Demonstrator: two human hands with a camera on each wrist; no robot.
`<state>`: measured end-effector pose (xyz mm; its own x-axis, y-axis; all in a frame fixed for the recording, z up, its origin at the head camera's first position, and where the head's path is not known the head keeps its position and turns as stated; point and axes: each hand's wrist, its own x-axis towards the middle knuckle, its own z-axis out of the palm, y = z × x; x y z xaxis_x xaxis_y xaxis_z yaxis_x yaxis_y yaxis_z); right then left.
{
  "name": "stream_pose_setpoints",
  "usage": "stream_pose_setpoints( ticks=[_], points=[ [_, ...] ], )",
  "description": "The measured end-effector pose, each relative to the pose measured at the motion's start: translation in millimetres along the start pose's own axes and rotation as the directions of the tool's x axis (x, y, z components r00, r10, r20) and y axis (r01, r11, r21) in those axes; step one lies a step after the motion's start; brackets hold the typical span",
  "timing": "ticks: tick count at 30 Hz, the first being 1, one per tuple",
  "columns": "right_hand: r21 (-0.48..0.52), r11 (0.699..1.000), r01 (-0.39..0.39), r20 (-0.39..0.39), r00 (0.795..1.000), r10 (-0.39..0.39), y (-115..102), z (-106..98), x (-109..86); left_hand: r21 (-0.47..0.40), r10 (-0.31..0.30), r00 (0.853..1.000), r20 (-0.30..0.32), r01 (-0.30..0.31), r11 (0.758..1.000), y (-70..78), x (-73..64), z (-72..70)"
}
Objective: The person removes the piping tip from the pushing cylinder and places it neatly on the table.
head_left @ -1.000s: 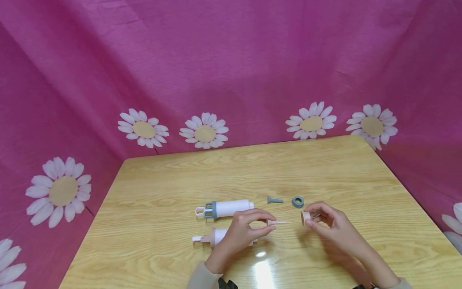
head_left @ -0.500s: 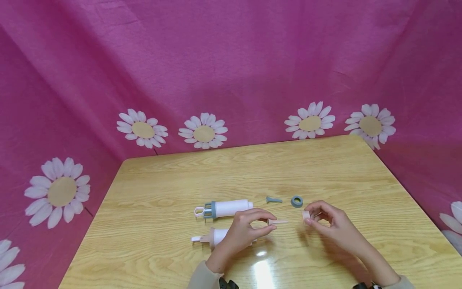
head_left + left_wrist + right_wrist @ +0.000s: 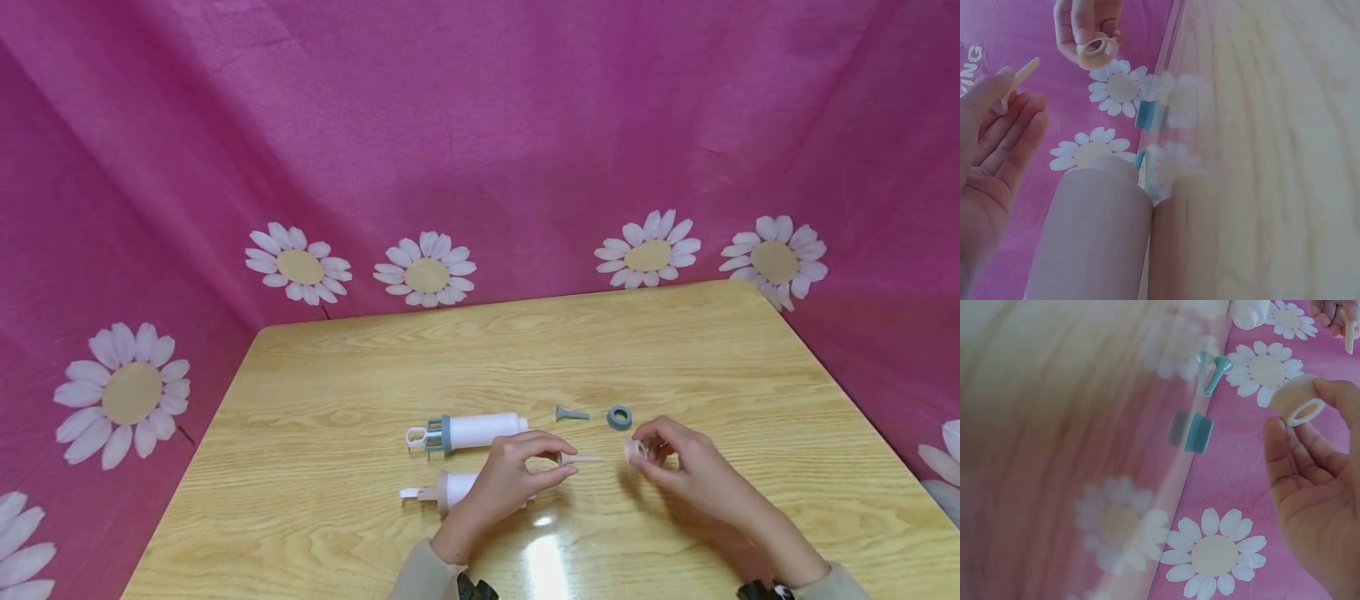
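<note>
My left hand point(image 3: 513, 477) pinches the wide end of a beige tapered nozzle point(image 3: 583, 457) between thumb and fingers, its thin tip pointing right. To the right, my right hand point(image 3: 697, 468) holds a beige ring cap point(image 3: 1297, 400) between thumb and fingertips. The ring's opening shows in the right wrist view. A short gap separates nozzle and ring. Under my left forearm lies a white syringe-like tube point(image 3: 459, 490) with a beige collar and plunger, partly hidden by the hand. Behind it lies a matching white tube point(image 3: 483, 430) with a blue-grey collar and a looped plunger handle.
Beyond my hands, a blue-grey nozzle point(image 3: 572, 413) and a blue-grey ring cap point(image 3: 619, 417) lie on the wooden table point(image 3: 337, 375). A pink curtain point(image 3: 480, 150) with daisies stands along the table's far and side edges.
My right fingers have turned the beige ring cap, so its opening faces another way. The left hand with the nozzle has stayed almost still. The things on the table have not moved.
</note>
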<state>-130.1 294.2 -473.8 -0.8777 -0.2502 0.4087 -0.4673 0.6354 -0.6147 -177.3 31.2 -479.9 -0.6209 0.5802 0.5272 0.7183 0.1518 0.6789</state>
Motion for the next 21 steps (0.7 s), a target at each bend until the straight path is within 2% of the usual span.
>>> stream_pose_setpoints(
  ticks=[5, 9, 12, 16, 21],
  points=[
    [-0.085, 0.996, 0.035, 0.056, 0.998, -0.031, 0.9, 1.0, -0.1, -0.003, -0.028, 1.0, 0.005, 0.028, 1.0, 1.8, -0.6, -0.5],
    [-0.149, 0.989, 0.024, 0.116, 0.993, -0.007, 0.0, 1.7, 0.6, 0.002, -0.049, 0.999, 0.013, 0.049, 0.999, 2.9, 0.0, -1.2],
    [-0.181, 0.982, 0.046, 0.153, 0.988, -0.019, 1.4, 3.1, 1.2, 0.007, -0.068, 0.997, 0.027, 0.068, 0.998, 2.3, 0.0, -0.9],
    [-0.212, 0.97, 0.115, 0.181, 0.98, -0.076, 5.1, 4.7, 1.8, 0.037, -0.079, 0.996, 0.041, 0.078, 0.996, 2.0, 0.3, -0.5],
    [-0.27, 0.954, 0.133, 0.193, 0.978, -0.082, 7.3, 6.6, 2.1, 0.092, -0.073, 0.996, 0.056, 0.068, 0.993, 2.9, 0.9, -0.1]
  ],
)
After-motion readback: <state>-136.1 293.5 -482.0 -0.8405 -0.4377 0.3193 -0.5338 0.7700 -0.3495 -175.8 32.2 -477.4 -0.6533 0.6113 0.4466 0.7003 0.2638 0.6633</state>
